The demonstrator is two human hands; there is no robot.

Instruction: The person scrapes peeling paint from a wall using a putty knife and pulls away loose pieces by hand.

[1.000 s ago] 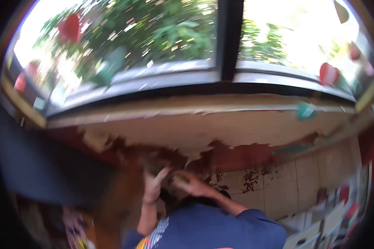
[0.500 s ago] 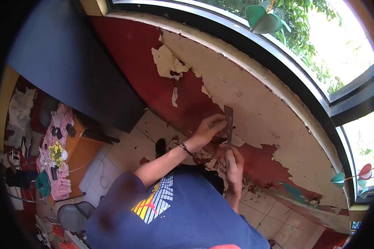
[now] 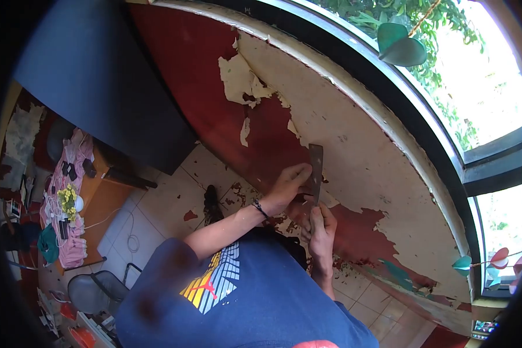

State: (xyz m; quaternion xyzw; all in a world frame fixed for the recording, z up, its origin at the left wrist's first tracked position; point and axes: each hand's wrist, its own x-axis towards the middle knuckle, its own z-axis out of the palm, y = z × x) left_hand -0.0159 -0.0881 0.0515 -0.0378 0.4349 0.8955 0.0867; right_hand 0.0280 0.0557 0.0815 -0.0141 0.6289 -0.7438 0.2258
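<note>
My right hand (image 3: 322, 229) is wrapped around the handle of a paint scraper (image 3: 316, 165), its flat metal blade pointing up along the wall. Close beside the blade is my left hand (image 3: 289, 184), with a dark bracelet at the wrist. Its fingers are curled near the blade's edge, and whether they pinch anything is hidden. Behind both hands is the wall (image 3: 354, 139), part pale and bare, part covered in peeling red paint (image 3: 267, 133). A loose pale flap (image 3: 238, 81) hangs farther up on the left.
Paint flakes lie on the tiled floor (image 3: 162, 203). A dark panel (image 3: 98, 87) stands at upper left, near a wooden desk (image 3: 107, 194) with a pink cloth and a grey chair (image 3: 95, 293). A window frame (image 3: 493, 168) and hanging leaf-shaped ornaments (image 3: 403, 46) are at right.
The view has shifted slightly. The scraper's blade shows its flat face more broadly, and my left fingers sit a little farther from it. My right hand keeps its hold.
</note>
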